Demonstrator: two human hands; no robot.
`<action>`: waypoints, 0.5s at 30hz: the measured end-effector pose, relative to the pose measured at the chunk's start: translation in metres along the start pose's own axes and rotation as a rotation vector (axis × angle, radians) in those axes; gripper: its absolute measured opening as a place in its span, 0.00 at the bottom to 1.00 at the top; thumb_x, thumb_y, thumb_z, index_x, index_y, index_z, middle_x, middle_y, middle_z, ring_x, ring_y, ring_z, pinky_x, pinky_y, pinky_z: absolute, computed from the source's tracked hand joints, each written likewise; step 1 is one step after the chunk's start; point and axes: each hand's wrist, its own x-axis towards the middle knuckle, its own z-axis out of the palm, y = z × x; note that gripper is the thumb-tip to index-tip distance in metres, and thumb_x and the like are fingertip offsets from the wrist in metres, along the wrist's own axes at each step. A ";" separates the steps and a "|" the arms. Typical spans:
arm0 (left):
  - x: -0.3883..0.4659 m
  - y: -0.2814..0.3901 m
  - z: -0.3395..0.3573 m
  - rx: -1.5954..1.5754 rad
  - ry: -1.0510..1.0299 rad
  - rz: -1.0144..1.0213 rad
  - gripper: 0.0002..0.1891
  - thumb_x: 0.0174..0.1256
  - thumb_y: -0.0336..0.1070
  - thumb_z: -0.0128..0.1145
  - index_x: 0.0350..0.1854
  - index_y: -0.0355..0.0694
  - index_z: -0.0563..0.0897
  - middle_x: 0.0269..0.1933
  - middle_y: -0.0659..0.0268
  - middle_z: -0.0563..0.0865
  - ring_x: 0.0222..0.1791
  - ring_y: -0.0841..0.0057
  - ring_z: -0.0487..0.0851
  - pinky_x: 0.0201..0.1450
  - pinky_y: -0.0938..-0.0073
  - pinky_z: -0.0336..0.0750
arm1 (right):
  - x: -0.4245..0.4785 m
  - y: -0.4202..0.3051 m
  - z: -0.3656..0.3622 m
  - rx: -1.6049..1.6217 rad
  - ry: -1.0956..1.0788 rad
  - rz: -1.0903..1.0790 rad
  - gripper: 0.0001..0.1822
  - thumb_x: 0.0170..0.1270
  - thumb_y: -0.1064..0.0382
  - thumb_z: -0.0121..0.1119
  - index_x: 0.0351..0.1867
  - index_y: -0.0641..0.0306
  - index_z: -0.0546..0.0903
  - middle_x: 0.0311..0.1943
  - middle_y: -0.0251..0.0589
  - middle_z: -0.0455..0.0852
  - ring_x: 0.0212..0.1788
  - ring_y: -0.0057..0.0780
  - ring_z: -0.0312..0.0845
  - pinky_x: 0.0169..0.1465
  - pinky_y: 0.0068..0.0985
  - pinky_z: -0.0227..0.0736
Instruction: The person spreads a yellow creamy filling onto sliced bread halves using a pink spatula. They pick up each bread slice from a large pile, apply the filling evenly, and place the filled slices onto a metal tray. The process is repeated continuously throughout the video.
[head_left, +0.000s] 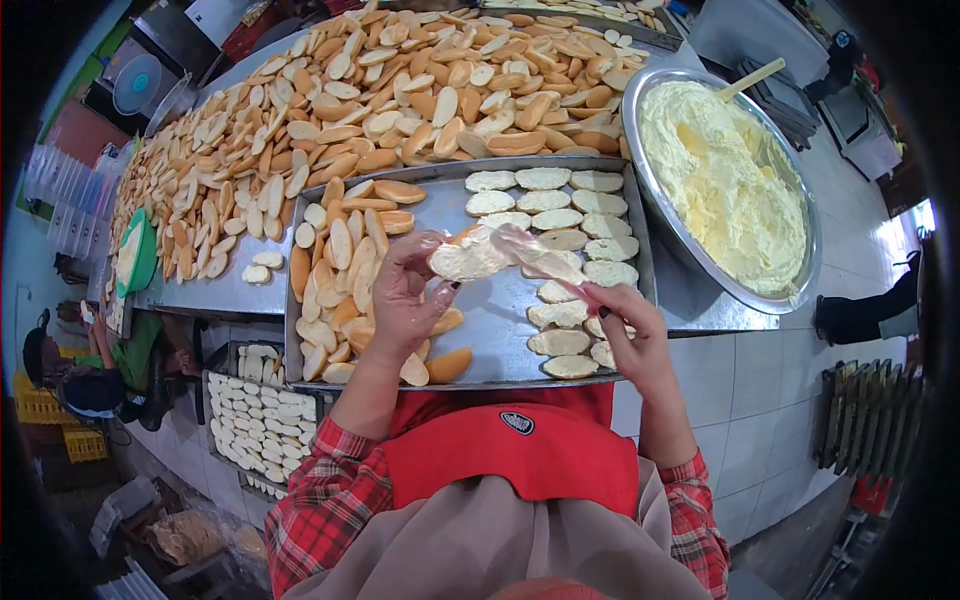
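Between finger and thumb, my left hand (412, 292) holds a cream-coated bread slice (469, 259) above a metal tray (487, 319). My right hand (630, 326) grips the handle of a cream-smeared spreader (544, 259), whose blade meets or overlaps the slice's right end. Rows of coated slices (559, 342) lie on the tray's right side, partly hidden by my right hand. Uncoated bread slices (341, 244) are heaped on its left side. Right of the tray stands a large metal bowl (806, 289) of pale cream (727, 180) with a light-coloured handle sticking out.
A large pile of sliced bread (420, 97) covers much of the table behind the tray. At the left are a green basin (142, 255) and a seated person (97, 375). Trays of pale slices (262, 420) stand lower left. Another person's leg (862, 311) shows at right.
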 end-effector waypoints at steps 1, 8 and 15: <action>0.000 -0.002 0.003 0.036 -0.018 0.013 0.27 0.54 0.18 0.61 0.57 0.40 0.69 0.58 0.58 0.74 0.55 0.72 0.78 0.58 0.69 0.74 | 0.004 -0.006 0.002 -0.201 0.039 -0.122 0.22 0.53 0.79 0.51 0.48 0.59 0.84 0.33 0.41 0.81 0.32 0.29 0.75 0.36 0.25 0.70; 0.005 0.004 -0.004 -0.022 0.064 -0.063 0.26 0.56 0.19 0.59 0.58 0.39 0.68 0.58 0.58 0.73 0.57 0.69 0.77 0.59 0.68 0.74 | 0.004 -0.007 -0.004 -0.805 0.000 -0.382 0.24 0.45 0.74 0.59 0.48 0.53 0.84 0.34 0.39 0.80 0.35 0.35 0.76 0.36 0.32 0.69; 0.003 -0.005 0.002 -0.078 0.100 -0.015 0.27 0.54 0.19 0.61 0.55 0.40 0.67 0.57 0.57 0.72 0.59 0.71 0.73 0.61 0.67 0.72 | -0.013 -0.001 0.007 -0.106 -0.119 0.002 0.23 0.53 0.82 0.51 0.49 0.59 0.83 0.30 0.44 0.81 0.33 0.36 0.78 0.38 0.27 0.72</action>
